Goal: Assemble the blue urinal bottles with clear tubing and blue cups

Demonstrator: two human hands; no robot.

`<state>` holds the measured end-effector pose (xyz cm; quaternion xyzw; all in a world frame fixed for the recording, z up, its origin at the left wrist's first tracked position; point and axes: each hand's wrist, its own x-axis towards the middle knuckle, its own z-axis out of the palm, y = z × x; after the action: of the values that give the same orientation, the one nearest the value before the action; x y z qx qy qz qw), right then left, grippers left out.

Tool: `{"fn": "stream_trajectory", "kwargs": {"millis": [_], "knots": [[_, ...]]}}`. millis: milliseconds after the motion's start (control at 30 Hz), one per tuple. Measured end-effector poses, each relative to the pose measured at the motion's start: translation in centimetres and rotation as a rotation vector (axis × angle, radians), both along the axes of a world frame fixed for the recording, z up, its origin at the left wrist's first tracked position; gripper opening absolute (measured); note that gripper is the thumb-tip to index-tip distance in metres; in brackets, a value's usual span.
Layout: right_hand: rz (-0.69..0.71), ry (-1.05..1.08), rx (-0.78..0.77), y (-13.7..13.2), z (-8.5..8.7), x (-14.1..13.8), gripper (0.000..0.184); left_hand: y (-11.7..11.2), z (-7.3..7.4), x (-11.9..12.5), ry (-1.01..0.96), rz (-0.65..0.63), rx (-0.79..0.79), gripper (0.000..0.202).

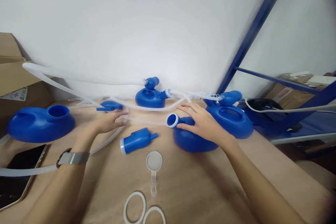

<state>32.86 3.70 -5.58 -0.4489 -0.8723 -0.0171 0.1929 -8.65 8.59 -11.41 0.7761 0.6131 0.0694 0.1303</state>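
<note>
1. The right hand [201, 120] is laid over a blue bottle [193, 143], with the thumb and the fingers spread apart. By the thumb, the neck of this bottle is almost reached, and its white-rimmed mouth is turned toward the left hand [111, 120].
2. The fingers of the left hand are bent, and a translucent tube [143, 107] is seen near their tips. Because of blur, it cannot be told whether any tube is pinched. Around the left wrist a watch with a grey band [74, 158] is worn.
3. Just beyond the left hand, a blue spouted piece [111, 105] is placed. Between the two hands, nearer to the wearer, a blue nozzle [138, 141] with a pale collar is laid on its side.
4. Below the nozzle, a round cap with a strap [154, 161] is found, and nearer still two white rings [144, 205] are laid close together.
5. Farther out, a second bottle [149, 99] is placed near the wall, a third bottle [236, 122] behind the right hand, and an open-mouthed bottle [28, 125] at the far left.
6. Below that last one, a phone [15, 190] is partly crossed by tubing.
</note>
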Motion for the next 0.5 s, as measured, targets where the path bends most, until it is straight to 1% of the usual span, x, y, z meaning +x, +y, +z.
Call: {"fn": "stream_trajectory", "kwargs": {"millis": [67,133,200,233,300,367,433,500], "knots": [[-0.062,-0.117,-0.109,0.5,-0.6,0.2,0.055,-0.8,2.0,-0.8,0.000,0.076,-0.044,0.081],[-0.109,-0.218,-0.127,0.7,-1.1,0.2,0.053,-1.7,3.6,-2.1,0.009,0.149,-0.122,0.081],[-0.127,-0.269,-0.092,0.7,-1.4,0.0,0.055,-2.5,4.5,-3.8,0.078,0.198,-0.196,0.075],[-0.122,-0.281,-0.082,0.7,-1.4,0.0,0.056,-2.8,4.5,-4.7,0.119,0.223,-0.215,0.072],[-0.094,-0.292,-0.086,0.7,-1.4,0.1,0.058,-3.4,3.9,-6.6,0.186,0.267,-0.235,0.069],[-0.069,-0.286,-0.100,0.8,-1.1,0.4,0.059,-3.8,2.5,-8.1,0.222,0.286,-0.232,0.071],[-0.047,-0.271,-0.121,0.8,-0.8,0.8,0.061,-3.8,0.8,-9.3,0.241,0.253,-0.193,0.067],[-0.029,-0.259,-0.140,0.8,-0.5,1.0,0.062,-3.2,-0.9,-10.0,0.263,0.189,-0.079,0.060]]}}
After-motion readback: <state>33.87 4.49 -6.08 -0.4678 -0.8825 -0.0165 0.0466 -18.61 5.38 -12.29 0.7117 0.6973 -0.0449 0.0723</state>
